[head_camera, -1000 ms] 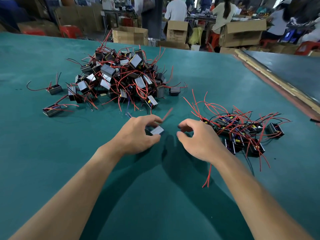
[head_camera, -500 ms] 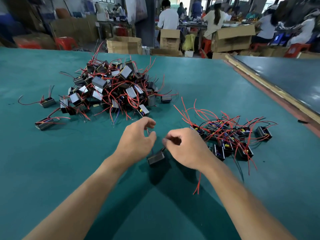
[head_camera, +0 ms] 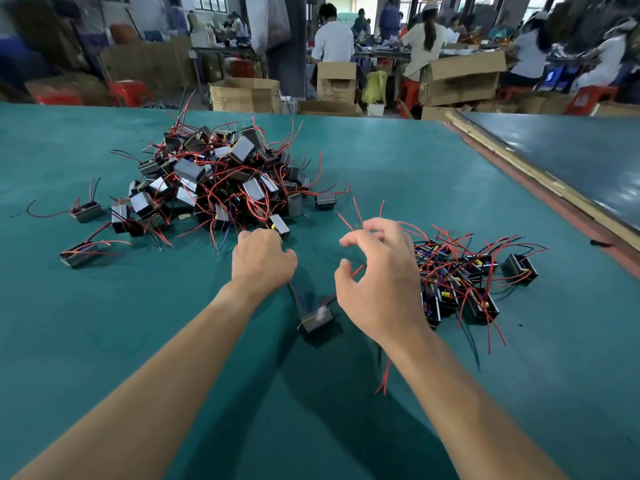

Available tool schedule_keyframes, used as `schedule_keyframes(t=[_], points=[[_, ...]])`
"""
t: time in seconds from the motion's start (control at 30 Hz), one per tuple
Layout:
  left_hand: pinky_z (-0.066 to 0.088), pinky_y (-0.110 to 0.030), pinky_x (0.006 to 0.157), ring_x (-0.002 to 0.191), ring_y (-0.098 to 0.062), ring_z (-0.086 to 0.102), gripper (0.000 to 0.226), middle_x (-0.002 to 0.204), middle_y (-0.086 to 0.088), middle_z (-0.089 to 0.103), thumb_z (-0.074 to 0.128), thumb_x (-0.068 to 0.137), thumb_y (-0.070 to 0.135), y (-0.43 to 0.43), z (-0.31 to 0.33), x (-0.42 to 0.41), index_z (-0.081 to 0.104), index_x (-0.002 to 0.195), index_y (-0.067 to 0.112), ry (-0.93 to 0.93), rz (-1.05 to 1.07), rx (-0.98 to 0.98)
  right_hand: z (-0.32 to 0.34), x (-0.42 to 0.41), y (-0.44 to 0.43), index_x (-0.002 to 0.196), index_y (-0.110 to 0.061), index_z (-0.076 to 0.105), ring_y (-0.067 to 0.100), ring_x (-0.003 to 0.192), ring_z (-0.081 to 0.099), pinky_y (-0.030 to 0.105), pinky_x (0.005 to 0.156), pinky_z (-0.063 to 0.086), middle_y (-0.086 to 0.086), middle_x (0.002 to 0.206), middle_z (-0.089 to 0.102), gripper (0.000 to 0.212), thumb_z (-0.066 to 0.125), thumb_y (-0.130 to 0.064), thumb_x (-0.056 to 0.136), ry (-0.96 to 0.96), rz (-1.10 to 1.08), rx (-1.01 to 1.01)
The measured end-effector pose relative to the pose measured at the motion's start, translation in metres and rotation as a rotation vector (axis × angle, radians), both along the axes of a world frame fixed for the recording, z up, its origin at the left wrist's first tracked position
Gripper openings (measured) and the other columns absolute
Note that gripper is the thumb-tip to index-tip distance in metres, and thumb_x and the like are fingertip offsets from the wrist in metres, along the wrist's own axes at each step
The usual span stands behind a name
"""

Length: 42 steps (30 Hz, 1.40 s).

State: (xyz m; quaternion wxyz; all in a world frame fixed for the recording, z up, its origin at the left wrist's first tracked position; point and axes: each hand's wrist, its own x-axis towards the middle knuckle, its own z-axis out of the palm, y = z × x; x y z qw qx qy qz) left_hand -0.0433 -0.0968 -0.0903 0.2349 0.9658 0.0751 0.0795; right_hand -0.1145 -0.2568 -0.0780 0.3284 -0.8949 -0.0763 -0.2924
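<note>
A small black box [head_camera: 317, 322] with blue and red wires lies on the green table [head_camera: 104, 341] between my wrists. Its blue wires run up under my left hand [head_camera: 263, 261], whose curled fingers grip them. My right hand [head_camera: 377, 282] hovers just right of the box with fingers spread and loosely bent, holding nothing; a red wire shows in the gap between thumb and forefinger. A big heap of black boxes with red wires [head_camera: 225, 181] lies beyond my left hand. A smaller pile [head_camera: 460, 282] lies beside my right hand.
Three stray boxes [head_camera: 86, 211] sit left of the heap. A wooden strip [head_camera: 540, 174] edges the table at the right, with another table behind it. Cardboard cartons [head_camera: 246, 95] and seated people stand past the far edge.
My right hand has let go of the wires and opened, lifting away to the right. My left hand has closed over the blue wires, and the box now lies nearer me.
</note>
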Motion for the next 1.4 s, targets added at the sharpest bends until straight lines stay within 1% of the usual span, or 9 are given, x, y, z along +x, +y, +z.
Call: schedule_keyframes(t=[0.1,0.23,0.47,0.73,0.9,0.97,1.13,1.23,1.4], points=[[0.052,-0.040,0.079,0.096,-0.035,0.060,0.015,0.095,-0.015,0.071,0.058,0.082,0.014,0.013,0.003,-0.013,0.069,0.082,0.004,-0.145,0.020,-0.099,0.002,-0.006,0.007,0.093,-0.010,0.070,0.023,0.090,0.063,0.035,0.085,0.049,0.003,0.094,0.068,0.014,0.062,-0.014,0.082,-0.011,0.227,-0.022],[0.045,-0.027,0.086,0.096,-0.018,0.063,0.031,0.099,0.002,0.069,0.074,0.077,0.017,0.035,0.009,-0.035,0.073,0.109,0.015,-0.296,-0.002,-0.283,-0.005,-0.012,0.013,0.094,-0.023,0.069,0.017,0.085,0.060,0.030,0.077,0.045,-0.005,0.087,0.068,0.013,0.064,-0.032,0.086,0.345,0.429,-0.277],[0.048,-0.026,0.062,0.057,-0.007,0.056,0.022,0.062,0.018,0.066,0.071,0.087,0.015,0.060,0.007,-0.054,0.071,0.080,0.036,-0.450,-0.016,-0.573,-0.006,-0.009,0.006,0.106,-0.031,0.064,0.011,0.082,0.061,0.026,0.075,0.045,-0.015,0.089,0.068,0.030,0.065,-0.047,0.080,0.551,0.375,-0.290],[0.043,-0.009,0.058,0.061,0.005,0.058,0.013,0.072,0.019,0.068,0.067,0.091,0.024,0.054,0.013,-0.060,0.069,0.079,0.028,-0.532,-0.095,-0.452,-0.007,-0.008,0.006,0.103,-0.032,0.064,-0.005,0.062,0.052,0.017,0.063,0.037,-0.017,0.087,0.067,0.025,0.073,-0.042,0.082,0.551,0.381,-0.212],[0.053,-0.031,0.055,0.056,-0.019,0.064,0.013,0.061,0.007,0.065,0.071,0.087,0.019,0.050,0.015,-0.069,0.070,0.074,0.022,-0.455,-0.284,-0.326,-0.007,-0.007,0.007,0.104,-0.027,0.068,0.001,0.066,0.048,0.023,0.072,0.037,-0.012,0.098,0.067,0.020,0.075,-0.026,0.085,0.332,0.277,-0.230],[0.052,-0.032,0.055,0.053,-0.013,0.062,0.010,0.059,0.009,0.065,0.074,0.083,0.017,0.046,0.013,-0.072,0.073,0.075,0.022,-0.393,-0.353,-0.250,-0.007,-0.007,0.009,0.105,-0.025,0.068,0.012,0.079,0.057,0.030,0.081,0.045,-0.009,0.099,0.067,0.020,0.072,-0.022,0.086,0.286,0.231,-0.238],[0.041,-0.011,0.051,0.050,-0.003,0.057,0.009,0.057,0.021,0.064,0.079,0.078,0.018,0.045,0.012,-0.072,0.074,0.075,0.026,-0.290,-0.411,-0.211,0.002,-0.006,0.001,0.103,-0.028,0.063,0.017,0.088,0.061,0.030,0.080,0.045,-0.010,0.092,0.067,0.016,0.063,-0.031,0.087,0.329,0.132,-0.248],[0.043,-0.013,0.051,0.049,-0.005,0.057,0.010,0.062,0.021,0.066,0.079,0.078,0.020,0.047,0.011,-0.072,0.075,0.081,0.028,-0.254,-0.401,-0.226,0.010,0.000,-0.017,0.094,-0.028,0.062,0.021,0.093,0.064,0.032,0.080,0.048,-0.010,0.090,0.071,0.009,0.059,-0.035,0.090,0.468,0.064,-0.310],[0.045,-0.015,0.051,0.046,-0.006,0.056,0.017,0.065,0.019,0.066,0.076,0.081,0.020,0.047,0.010,-0.072,0.073,0.092,0.033,-0.238,-0.391,-0.252,0.015,-0.001,-0.029,0.093,-0.032,0.057,0.020,0.091,0.058,0.032,0.074,0.044,-0.010,0.093,0.067,0.033,0.054,-0.065,0.089,0.661,0.118,-0.471]])
